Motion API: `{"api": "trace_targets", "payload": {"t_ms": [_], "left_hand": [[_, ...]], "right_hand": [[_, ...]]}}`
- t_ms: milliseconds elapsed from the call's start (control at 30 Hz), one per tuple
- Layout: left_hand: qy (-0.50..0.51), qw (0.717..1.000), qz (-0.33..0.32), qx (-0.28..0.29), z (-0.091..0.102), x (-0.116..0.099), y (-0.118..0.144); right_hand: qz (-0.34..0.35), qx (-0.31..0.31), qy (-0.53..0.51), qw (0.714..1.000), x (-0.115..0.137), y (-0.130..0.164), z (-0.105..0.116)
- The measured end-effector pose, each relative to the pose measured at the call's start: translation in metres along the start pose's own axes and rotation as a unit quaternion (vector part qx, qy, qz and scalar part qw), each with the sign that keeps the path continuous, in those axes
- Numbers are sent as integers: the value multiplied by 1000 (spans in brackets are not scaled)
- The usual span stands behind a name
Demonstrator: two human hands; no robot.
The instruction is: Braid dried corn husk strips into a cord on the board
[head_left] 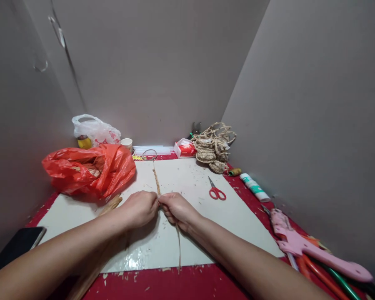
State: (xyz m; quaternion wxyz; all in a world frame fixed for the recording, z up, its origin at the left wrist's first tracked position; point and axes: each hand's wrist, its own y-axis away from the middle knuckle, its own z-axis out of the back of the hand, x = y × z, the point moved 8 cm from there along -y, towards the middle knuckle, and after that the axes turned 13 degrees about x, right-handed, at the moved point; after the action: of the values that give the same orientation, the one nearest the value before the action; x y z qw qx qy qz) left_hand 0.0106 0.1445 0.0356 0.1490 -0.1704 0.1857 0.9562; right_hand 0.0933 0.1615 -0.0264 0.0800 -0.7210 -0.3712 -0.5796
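My left hand (141,207) and my right hand (178,209) meet over the middle of the white board, both closed in a pinch. Between their fingertips is the near end of a tan twisted plant-fibre cord (156,181), which runs away from me toward a thin wire ring (150,155). Below my right hand hangs a loose thin strand (179,246). Beneath my left forearm lies a bundle of dried fibre strips (111,205), partly hidden by the arm. The exact finger grip is hidden behind the knuckles.
Red-handled scissors (217,192) lie on the white board (187,175). A red plastic bag (90,173) is at left, coiled straw ropes (211,148) at back right. A phone (17,250) lies by my left arm; a pink glue gun (296,241) sits at right.
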Motion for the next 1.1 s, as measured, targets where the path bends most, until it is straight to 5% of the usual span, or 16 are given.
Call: {"api": "trace_targets", "payload": {"t_ms": [267, 433, 500, 600, 667, 733, 867, 1100], "left_hand": [[-123, 988, 84, -29, -31, -32, 21], [-191, 979, 68, 24, -58, -47, 61], [-139, 989, 46, -16, -46, -45, 76], [-10, 982, 23, -186, -3, -27, 82], [62, 962, 30, -265, 16, -8, 72], [171, 959, 63, -218, 10, 14, 43], [229, 953, 56, -192, -4, 27, -1], [330, 934, 12, -133, -26, 37, -13]], "right_hand": [[-26, 12, -85, 996, -9, 8, -15], [-54, 47, -77, 994, -15, 5, -21], [-63, 66, -76, 993, -16, 2, -22], [-72, 101, -70, 990, -17, -3, -25], [-78, 118, -55, 988, -17, -5, -27], [-83, 127, -28, 988, -17, -7, -28], [-75, 128, 49, 988, -11, -7, -27], [-68, 119, 171, 976, -3, 3, -13]]}}
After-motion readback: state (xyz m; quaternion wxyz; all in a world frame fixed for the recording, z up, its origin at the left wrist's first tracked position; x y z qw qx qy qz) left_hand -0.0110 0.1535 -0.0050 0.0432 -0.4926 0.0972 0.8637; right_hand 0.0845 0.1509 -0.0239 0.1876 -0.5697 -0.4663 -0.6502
